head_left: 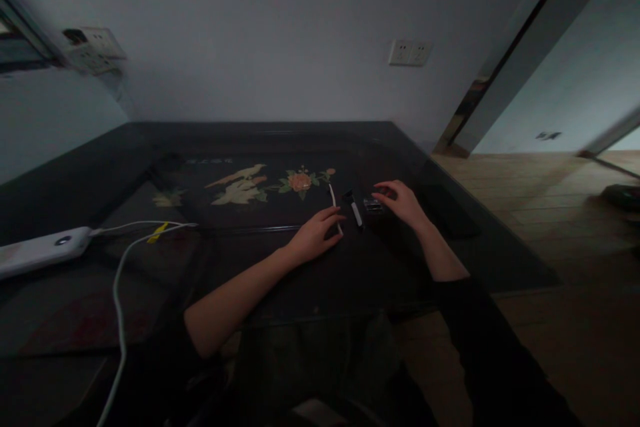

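My left hand (316, 235) rests low over the dark table with its fingers curled around a thin white stick-like object (333, 196). Part of that object is hidden by the fingers, so its exact kind is unclear. Just to its right lies a razor (357, 213) with a black head and a pale handle, touched by neither hand. Beside the razor is a small clear, shiny case (373, 205). My right hand (400, 201) hovers at the right edge of this case, thumb and fingers apart, with nothing visible between them.
The dark table (280, 267) has a bird-and-flower picture (300, 182) on its top. A white power strip (45, 250) and its white cable (120, 307) lie at left. A flat dark object (450, 212) sits right of my hand. Behind stands a wall with sockets (410, 53).
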The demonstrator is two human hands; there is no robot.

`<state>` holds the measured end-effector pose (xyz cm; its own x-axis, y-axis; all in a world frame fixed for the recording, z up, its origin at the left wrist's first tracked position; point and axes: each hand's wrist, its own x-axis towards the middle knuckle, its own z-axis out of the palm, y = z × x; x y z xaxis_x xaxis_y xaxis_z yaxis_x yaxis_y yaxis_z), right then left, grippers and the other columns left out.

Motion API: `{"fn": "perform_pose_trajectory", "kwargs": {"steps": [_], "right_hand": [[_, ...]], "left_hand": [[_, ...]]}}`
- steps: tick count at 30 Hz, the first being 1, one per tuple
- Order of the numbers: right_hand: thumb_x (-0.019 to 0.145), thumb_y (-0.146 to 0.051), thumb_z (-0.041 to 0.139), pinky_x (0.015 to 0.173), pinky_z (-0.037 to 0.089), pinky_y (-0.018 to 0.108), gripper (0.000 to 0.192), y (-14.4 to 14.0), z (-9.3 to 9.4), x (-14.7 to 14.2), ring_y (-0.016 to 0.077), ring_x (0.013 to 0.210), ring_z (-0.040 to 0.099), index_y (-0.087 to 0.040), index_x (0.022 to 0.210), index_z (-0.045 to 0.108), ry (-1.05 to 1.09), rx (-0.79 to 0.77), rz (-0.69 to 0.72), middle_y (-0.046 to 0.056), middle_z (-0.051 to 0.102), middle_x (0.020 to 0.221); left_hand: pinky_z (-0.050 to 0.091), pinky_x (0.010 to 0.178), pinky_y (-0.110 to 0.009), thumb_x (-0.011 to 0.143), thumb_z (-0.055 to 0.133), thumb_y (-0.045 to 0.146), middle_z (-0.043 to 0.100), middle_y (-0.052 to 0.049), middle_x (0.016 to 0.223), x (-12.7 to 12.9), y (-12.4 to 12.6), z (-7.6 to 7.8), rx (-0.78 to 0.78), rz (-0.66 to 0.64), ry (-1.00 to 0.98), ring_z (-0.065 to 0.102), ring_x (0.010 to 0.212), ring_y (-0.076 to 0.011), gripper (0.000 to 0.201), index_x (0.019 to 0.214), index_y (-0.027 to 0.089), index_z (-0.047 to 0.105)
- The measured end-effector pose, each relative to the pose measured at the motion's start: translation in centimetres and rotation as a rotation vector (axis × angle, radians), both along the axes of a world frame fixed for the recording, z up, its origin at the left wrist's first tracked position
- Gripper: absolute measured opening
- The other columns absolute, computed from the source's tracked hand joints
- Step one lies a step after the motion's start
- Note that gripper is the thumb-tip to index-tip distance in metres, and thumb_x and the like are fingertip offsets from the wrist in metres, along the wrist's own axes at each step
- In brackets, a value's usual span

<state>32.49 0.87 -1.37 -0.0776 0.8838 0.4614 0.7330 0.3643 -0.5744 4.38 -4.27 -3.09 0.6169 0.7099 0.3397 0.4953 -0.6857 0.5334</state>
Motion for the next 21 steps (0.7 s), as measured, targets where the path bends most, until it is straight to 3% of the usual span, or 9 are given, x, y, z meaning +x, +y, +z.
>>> {"fn": "perform_pose_trajectory", "kwargs": {"steps": [4,7,10,13,15,17,21], "right_hand": [[0.085,-0.052,0.06,0.078,0.051,0.038,0.039,-1.3,1.6,-2.8,0.0224,0.083,0.062,-0.019,0.1,0.072,0.243,0.015,0.044,0.009,0.067,0.092],[0.086,-0.056,0.058,0.084,0.052,0.04,0.046,-3.0,2.6,-6.2,0.0238,0.099,0.063,-0.023,0.117,0.066,0.413,-0.069,0.214,0.01,0.067,0.107],[0.083,-0.058,0.062,0.094,0.05,0.045,0.063,-4.5,3.0,-9.8,0.0279,0.128,0.048,-0.032,0.138,0.05,0.464,-0.124,0.465,0.011,0.044,0.146],[0.078,-0.062,0.066,0.1,0.046,0.052,0.077,-5.5,3.0,-12.8,0.0318,0.144,0.026,-0.039,0.146,0.037,0.455,-0.219,0.628,0.007,0.023,0.159],[0.076,-0.062,0.068,0.108,0.038,0.054,0.081,-5.9,2.9,-14.4,0.0319,0.147,0.019,-0.04,0.147,0.036,0.441,-0.19,0.698,0.006,0.021,0.16],[0.075,-0.063,0.068,0.114,0.028,0.054,0.081,-6.2,2.7,-15.5,0.0317,0.145,0.023,-0.038,0.146,0.039,0.414,-0.14,0.752,0.006,0.024,0.159],[0.071,-0.063,0.072,0.114,0.029,0.053,0.086,-6.8,2.3,-16.6,0.0327,0.143,0.028,-0.031,0.145,0.043,0.364,-0.196,0.869,0.01,0.026,0.157]], "left_hand": [[0.038,0.113,-0.045,0.087,0.06,0.025,0.053,-0.014,0.14,-0.3,0.1,1.0,-0.066,0.025,-0.178,0.049,0.132,-0.0256,0.036,0.122,0.018,0.06],[0.038,0.112,-0.046,0.088,0.058,0.032,0.055,-0.013,0.139,-0.7,0.2,2.3,-0.246,0.042,-0.435,0.048,0.132,-0.0266,0.04,0.126,0.018,0.059],[0.039,0.11,-0.05,0.088,0.057,0.043,0.043,-0.01,0.151,-1.0,0.1,3.4,-0.529,-0.01,-0.68,0.038,0.14,-0.0303,0.057,0.14,0.023,0.047],[0.035,0.112,-0.05,0.088,0.057,0.049,0.031,-0.006,0.159,-1.0,-0.6,4.1,-0.709,-0.07,-0.816,0.029,0.145,-0.0308,0.063,0.146,0.028,0.041],[0.03,0.116,-0.049,0.089,0.056,0.05,0.03,-0.006,0.159,-1.1,-1.3,4.3,-0.766,-0.11,-0.824,0.029,0.145,-0.0309,0.061,0.144,0.027,0.044],[0.029,0.116,-0.047,0.089,0.055,0.051,0.032,-0.008,0.158,-1.3,-1.9,4.4,-0.801,-0.153,-0.789,0.033,0.143,-0.0317,0.061,0.142,0.024,0.048],[0.042,0.106,-0.045,0.09,0.048,0.054,0.046,-0.01,0.149,-1.8,-2.3,4.3,-0.764,-0.143,-0.629,0.049,0.132,-0.0342,0.061,0.141,0.02,0.05]]}}
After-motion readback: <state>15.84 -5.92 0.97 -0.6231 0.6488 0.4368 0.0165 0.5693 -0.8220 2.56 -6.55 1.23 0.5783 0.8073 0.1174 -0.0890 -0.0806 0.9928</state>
